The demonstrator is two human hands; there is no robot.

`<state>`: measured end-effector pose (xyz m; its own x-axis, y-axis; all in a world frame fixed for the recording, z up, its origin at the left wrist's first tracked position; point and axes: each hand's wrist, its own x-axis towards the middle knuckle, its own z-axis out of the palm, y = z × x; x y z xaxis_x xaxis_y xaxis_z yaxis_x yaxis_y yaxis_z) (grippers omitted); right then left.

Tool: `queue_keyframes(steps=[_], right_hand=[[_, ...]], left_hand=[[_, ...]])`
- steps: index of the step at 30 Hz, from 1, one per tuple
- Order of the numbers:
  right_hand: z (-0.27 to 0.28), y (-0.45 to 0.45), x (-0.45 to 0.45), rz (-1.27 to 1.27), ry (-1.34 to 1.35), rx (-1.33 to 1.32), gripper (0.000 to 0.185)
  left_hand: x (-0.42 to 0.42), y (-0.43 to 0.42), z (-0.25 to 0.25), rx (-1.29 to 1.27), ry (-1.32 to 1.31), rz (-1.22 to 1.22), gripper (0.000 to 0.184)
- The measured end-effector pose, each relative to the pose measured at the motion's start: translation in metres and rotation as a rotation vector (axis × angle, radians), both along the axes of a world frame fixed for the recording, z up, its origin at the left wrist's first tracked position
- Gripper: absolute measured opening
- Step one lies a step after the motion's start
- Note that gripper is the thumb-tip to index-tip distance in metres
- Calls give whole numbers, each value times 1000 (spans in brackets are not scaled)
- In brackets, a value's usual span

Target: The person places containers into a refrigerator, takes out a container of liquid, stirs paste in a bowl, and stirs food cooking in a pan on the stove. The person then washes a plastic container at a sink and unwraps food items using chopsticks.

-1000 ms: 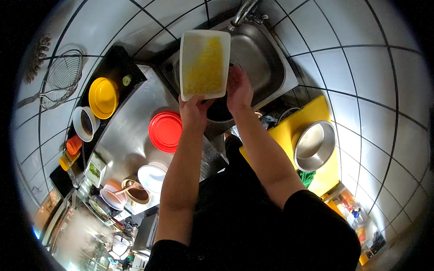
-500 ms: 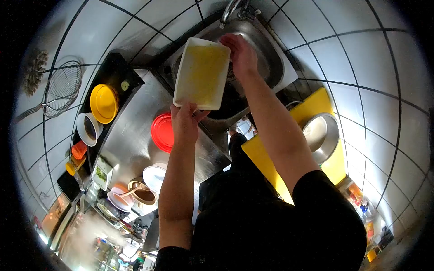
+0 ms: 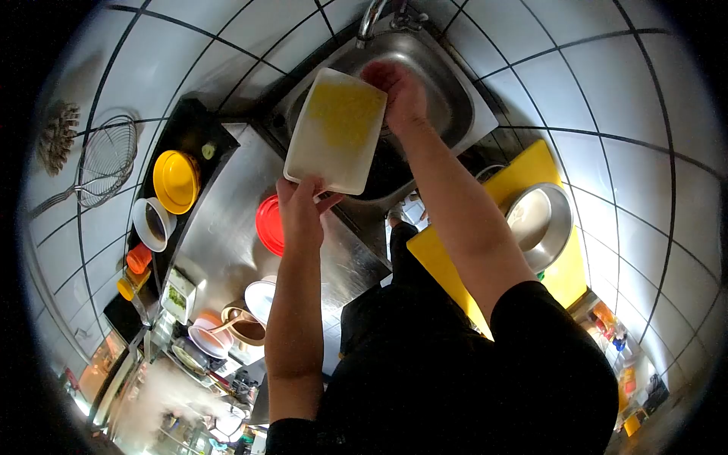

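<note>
White tray [image 3: 330, 155], yellow stuff [image 3: 349, 114] over its upper part, held up over the left part of the sink [image 3: 455, 102], set at a slant in view. Left hand [image 3: 302, 220] clamped on the tray's lower left end, thumb and fingers along the rim. Right hand [image 3: 400, 97] loosely cupped at the upper right corner, palm apart from fingers; can't tell if it touches the tray or is just beside it. Tap [image 3: 368, 26] at the sink's far end, just past the tray.

Left of sink: steel counter [image 3: 231, 197], red lid or plate [image 3: 268, 226] on it, partly behind left forearm. Further left, on a black ledge: yellow bowl [image 3: 176, 182], white bowl [image 3: 154, 224] with dark liquid. Strainer [image 3: 106, 163] and brush [image 3: 58, 138] against the tiled wall. Nearer, lower left: small white dish [image 3: 176, 296] with greens, brown pot [image 3: 246, 328] with a ladle across it.

Right side: yellow board [image 3: 447, 262], metal bowl [image 3: 560, 227] on it, pale contents, right forearm passing just beside.
</note>
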<state>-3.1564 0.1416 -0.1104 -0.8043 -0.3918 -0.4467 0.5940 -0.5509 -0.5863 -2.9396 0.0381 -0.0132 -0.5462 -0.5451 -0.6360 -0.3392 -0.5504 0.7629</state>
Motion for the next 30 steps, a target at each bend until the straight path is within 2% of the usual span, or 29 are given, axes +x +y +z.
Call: queue_keyframes(steps=[4, 9, 18, 21, 24, 27, 30], right_hand=[[4, -6, 8, -32, -99, -23, 44], [-9, -10, 20, -35, -61, -37, 42], [-6, -19, 28, -22, -61, -39, 37], [-8, -21, 28, -34, -48, -57, 37], [-5, -20, 30, -49, -29, -85, 35], [-12, -22, 30, -81, -73, -163, 34], [-19, -28, 31, -105, -132, -208, 34]], left_hand=[[-1, 0, 11, -53, -14, -11, 40], [-1, 3, 22, -104, -42, -27, 44], [-5, -1, 36, -328, -167, -131, 69], [-7, 2, 41, -402, -137, -154, 70], [-12, 3, 52, -463, -220, -209, 69], [-10, -1, 47, -687, -193, -271, 69], [-14, 0, 45, -699, -127, -232, 67]])
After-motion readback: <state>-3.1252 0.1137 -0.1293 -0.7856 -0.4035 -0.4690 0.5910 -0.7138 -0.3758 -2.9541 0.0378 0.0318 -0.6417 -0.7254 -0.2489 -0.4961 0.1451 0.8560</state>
